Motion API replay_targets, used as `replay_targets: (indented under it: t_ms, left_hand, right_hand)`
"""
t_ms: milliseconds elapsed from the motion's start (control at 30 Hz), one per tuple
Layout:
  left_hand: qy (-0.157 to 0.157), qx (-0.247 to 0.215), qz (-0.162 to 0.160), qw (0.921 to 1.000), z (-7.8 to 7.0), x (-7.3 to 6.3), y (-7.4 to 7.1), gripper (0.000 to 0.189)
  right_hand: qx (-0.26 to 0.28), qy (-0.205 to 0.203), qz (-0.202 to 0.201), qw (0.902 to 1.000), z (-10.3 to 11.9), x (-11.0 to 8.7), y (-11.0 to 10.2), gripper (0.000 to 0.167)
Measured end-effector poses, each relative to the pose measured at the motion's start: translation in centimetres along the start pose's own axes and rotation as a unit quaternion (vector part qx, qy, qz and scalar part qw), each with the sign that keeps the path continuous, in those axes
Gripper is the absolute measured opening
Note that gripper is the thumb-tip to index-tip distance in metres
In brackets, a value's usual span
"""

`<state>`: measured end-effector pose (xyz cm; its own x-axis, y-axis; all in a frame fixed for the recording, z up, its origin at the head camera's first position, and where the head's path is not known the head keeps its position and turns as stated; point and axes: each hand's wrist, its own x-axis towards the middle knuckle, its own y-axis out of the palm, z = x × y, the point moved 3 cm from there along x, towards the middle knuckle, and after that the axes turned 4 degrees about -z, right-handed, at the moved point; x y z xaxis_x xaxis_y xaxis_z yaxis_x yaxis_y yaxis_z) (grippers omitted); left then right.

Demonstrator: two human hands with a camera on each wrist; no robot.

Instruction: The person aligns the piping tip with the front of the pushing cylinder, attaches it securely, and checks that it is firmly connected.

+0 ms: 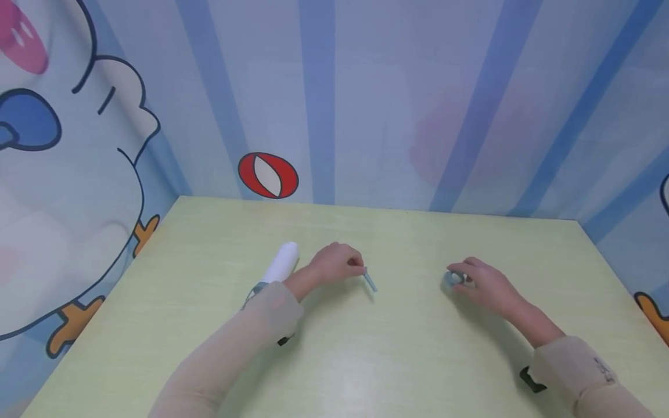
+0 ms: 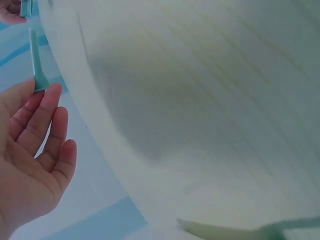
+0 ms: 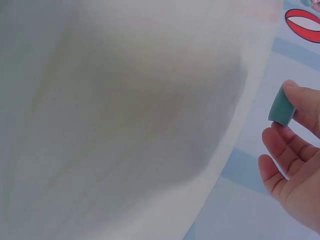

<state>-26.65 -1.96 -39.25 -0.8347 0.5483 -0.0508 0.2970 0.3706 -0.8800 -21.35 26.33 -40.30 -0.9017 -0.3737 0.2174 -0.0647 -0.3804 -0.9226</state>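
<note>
My left hand point(image 1: 336, 263) is over the middle of the table, pinching one end of a thin light-teal strip point(image 1: 370, 281) between thumb and fingertips. In the left wrist view the strip point(image 2: 35, 57) looks slim and widens where the fingertips grip it. Farther right, my right hand point(image 1: 488, 285) holds a small teal ring-shaped piece point(image 1: 448, 281) between thumb and fingers. The right wrist view shows this piece point(image 3: 281, 107) edge-on as a short, smooth band. Beside my left forearm lies a white cylinder point(image 1: 282, 262); the sleeve partly hides its near end, where something grey-blue shows.
Under both hands is a pale yellow-green table point(image 1: 407, 354). Its back edge meets a blue-striped wall point(image 1: 376, 116), and printed cartoon panels stand at the left and right sides. Dark straps point(image 1: 532, 380) show beneath the sleeve cuffs.
</note>
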Motion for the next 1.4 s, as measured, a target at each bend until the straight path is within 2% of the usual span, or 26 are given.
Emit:
replay_targets:
  t_ms: [133,333,533,800,933,1167,1400]
  left_hand:
    - [-0.008,-0.041,-0.03,0.9987,-0.2,-0.4,0.2,0.016]
    - [-0.02,-0.076,-0.077,0.9939,-0.4,-0.8,0.4,0.015]
    - [-0.027,-0.108,-0.113,0.9873,-0.7,-1.1,0.7,0.015]
    - [-0.029,-0.15,-0.17,0.9735,-1.3,-1.8,1.0,0.014]
    - [-0.029,-0.168,-0.202,0.9643,-1.6,-2.1,1.0,0.014]
    - [-0.031,-0.199,-0.218,0.9548,-2.1,-2.5,1.4,0.012]
    - [-0.035,-0.239,-0.214,0.9465,-2.7,-2.8,1.9,0.013]
  right_hand:
    - [0.026,-0.003,-0.021,0.9994,0.7,0.2,-0.2,0.035]
    - [0.055,-0.028,-0.049,0.9969,1.9,0.6,-0.3,0.034]
    - [0.083,-0.014,-0.063,0.9945,2.9,0.9,-0.1,0.035]
    - [0.123,-0.012,-0.115,0.9857,4.5,1.1,0.1,0.035]
    - [0.149,-0.002,-0.121,0.9813,5.3,1.2,0.5,0.034]
    - [0.197,0.028,-0.115,0.9733,6.3,1.6,1.3,0.033]
    - [0.235,0.035,-0.121,0.9639,7.3,1.9,1.7,0.033]
